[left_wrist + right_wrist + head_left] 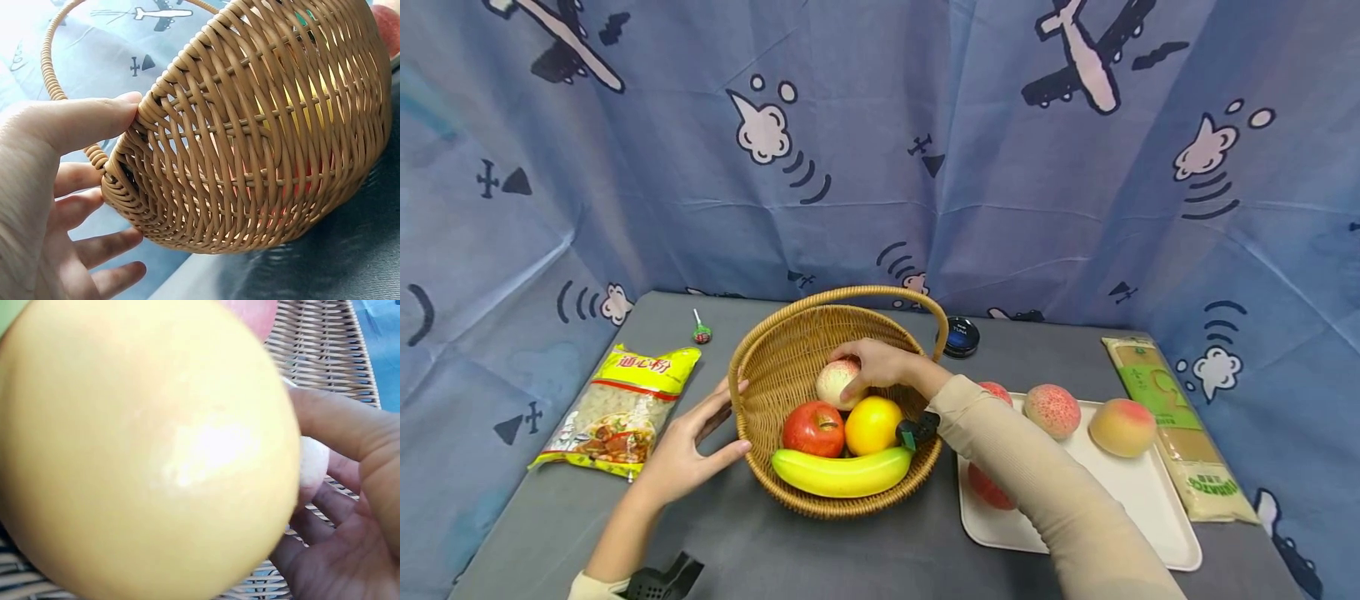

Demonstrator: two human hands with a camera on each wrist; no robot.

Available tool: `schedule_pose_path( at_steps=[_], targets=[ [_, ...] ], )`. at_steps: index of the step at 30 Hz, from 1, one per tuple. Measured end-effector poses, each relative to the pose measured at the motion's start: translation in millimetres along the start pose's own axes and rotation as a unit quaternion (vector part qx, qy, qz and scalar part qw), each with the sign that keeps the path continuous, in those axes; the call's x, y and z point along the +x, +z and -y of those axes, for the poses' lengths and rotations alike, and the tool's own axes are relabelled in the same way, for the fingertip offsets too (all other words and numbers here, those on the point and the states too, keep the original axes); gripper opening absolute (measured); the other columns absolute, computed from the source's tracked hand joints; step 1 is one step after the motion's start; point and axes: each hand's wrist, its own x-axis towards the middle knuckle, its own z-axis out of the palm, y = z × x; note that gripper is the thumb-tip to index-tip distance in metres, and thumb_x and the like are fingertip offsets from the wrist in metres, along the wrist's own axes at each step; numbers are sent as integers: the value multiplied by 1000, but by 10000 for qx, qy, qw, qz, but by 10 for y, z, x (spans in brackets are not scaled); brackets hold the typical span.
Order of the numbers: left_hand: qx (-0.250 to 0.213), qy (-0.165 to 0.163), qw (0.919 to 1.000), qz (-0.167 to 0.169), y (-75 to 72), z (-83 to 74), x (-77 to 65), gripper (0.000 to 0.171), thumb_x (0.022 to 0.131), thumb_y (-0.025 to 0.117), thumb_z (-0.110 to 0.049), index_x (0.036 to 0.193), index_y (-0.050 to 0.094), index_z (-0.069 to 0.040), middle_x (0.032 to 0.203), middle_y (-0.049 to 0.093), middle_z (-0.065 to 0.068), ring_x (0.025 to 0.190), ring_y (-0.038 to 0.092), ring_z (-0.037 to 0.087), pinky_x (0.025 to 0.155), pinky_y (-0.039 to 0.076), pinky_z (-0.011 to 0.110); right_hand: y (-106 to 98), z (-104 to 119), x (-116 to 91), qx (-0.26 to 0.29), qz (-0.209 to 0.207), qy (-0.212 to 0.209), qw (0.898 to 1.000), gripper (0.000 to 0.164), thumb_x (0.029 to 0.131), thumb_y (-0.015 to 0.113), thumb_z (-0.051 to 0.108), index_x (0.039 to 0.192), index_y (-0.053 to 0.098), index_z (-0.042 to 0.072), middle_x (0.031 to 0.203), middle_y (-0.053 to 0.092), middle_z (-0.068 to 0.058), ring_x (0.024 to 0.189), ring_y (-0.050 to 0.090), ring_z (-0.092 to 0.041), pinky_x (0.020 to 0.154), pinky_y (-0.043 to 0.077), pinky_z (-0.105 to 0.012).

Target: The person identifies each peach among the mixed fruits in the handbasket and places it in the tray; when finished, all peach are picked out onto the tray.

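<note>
A wicker basket (pixel 760 375) with a tall hooped handle stands mid-table, its opening facing me. My left hand (pixel 685 454) holds its left rim, thumb on the near side and fingers behind; the left wrist view shows the thumb (pixel 119 112) against the weave. Inside the basket, my right hand (pixel 880 367) grips a pale peach (pixel 835 382) with pink speckles, at the back above the other fruit. In front of it lie a red apple (pixel 814 429), an orange (pixel 872 425) and a yellow banana (pixel 842 473). The orange (pixel 150 450) fills most of the right wrist view, hiding much of the peach.
Right of the basket, a white tray (pixel 1120 500) carries several peaches, partly covered by my right sleeve. Beyond it lies a noodle packet (pixel 1187 433). A yellow pasta bag (pixel 617 408) and a lollipop (pixel 701 332) are at left, a dark tin (pixel 961 337) behind the basket.
</note>
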Motion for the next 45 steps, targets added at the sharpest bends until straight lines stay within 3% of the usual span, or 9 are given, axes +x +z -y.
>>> schedule_pose_path(
  at_steps=[6,14,24,31,35,45],
  targets=[
    [-163,21,9999,-12,1,30,-13,71,78,71,6,142,42,-2,149,31,26,136,31,-4,104,37,10,-32,65,-28,-139,-262,-130,9995,70,73,81,15,135,51,8,129,55,-8,107,54,-20,91,51,-29],
    [-232,-40,9997,60,-11,65,-23,70,80,69,6,143,41,-3,150,31,25,136,31,-4,104,37,10,-77,149,-123,-104,-527,-376,9978,67,71,82,16,131,52,11,128,53,-9,108,53,-21,90,51,-30],
    [-136,-104,9998,78,-18,62,-21,69,80,70,4,142,42,-3,149,32,24,135,31,-5,103,37,9,-117,176,-213,639,-563,-1271,9882,67,71,82,12,131,51,13,125,56,-6,105,56,-19,89,52,-28],
    [-187,-199,9994,216,-22,88,-36,70,81,69,3,144,39,-2,153,26,21,138,28,-2,105,36,10,-172,247,-309,1044,-423,-1597,9807,74,72,81,7,137,46,5,127,55,-9,106,56,-21,90,53,-30],
    [-209,-330,9988,282,-33,86,-40,71,82,69,1,145,38,-4,155,24,17,139,27,-1,106,35,11,-186,284,-394,1054,-487,-1605,9802,75,72,82,8,138,47,9,130,53,-6,108,56,-20,91,53,-30],
    [-156,-291,9990,312,-27,80,-51,71,82,69,2,145,37,-2,156,22,18,138,29,-1,106,36,12,-210,369,-765,1004,-711,-1775,9764,82,70,84,13,141,44,12,134,49,-2,115,52,-18,98,50,-33]
  ],
)
